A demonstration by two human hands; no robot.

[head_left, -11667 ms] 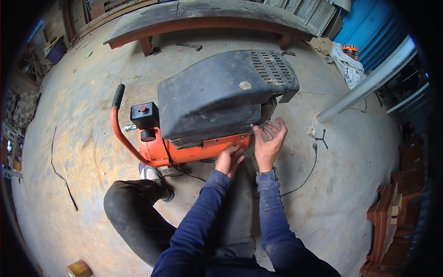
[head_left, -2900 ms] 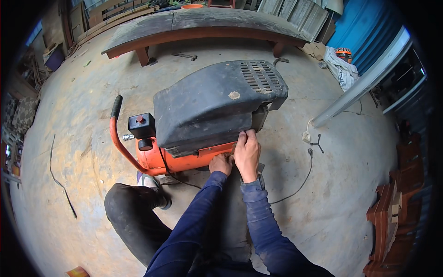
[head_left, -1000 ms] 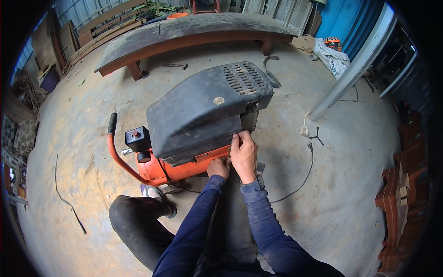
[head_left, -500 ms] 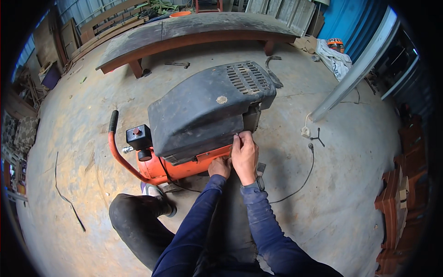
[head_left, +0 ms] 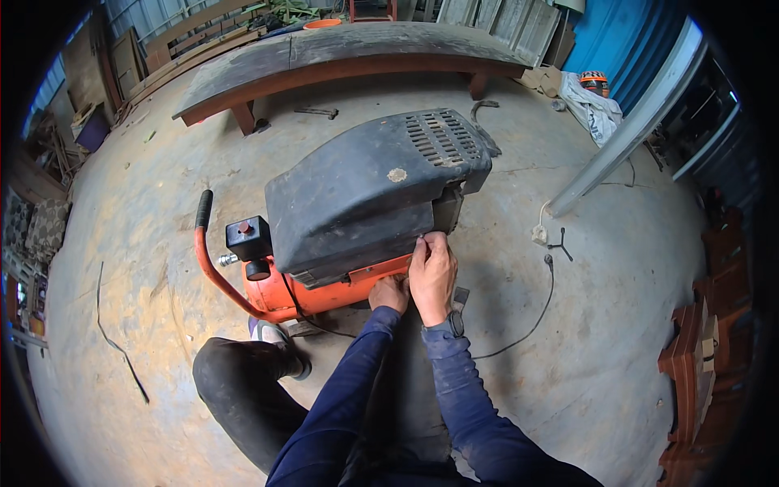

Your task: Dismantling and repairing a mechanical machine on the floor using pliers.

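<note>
An air compressor stands before me on the floor, with a black plastic cover (head_left: 357,187) over an orange tank (head_left: 324,300). My right hand (head_left: 434,276) is at the cover's lower right corner, thumb and fingers pinched together there. Whatever is between those fingertips is too small to make out. Lower and just left of it, my left hand (head_left: 389,294) is curled against the tank's right end. Its fingertips are hidden, and so is anything they hold. At the tank's left end are a curved orange handle (head_left: 213,268) with a black grip and a black switch box (head_left: 247,237).
A black cable with a plug (head_left: 548,260) lies on the floor to the right, near a small three-armed tool (head_left: 561,245) and a metal post (head_left: 625,130). A low wooden platform (head_left: 349,69) stands behind the compressor. A T-shaped tool (head_left: 318,112) lies before it. Brown wooden pieces (head_left: 694,373) stand far right.
Both hands keep their places at the compressor, the right one still pinched at the cover's corner. The whole view has shifted very slightly.
</note>
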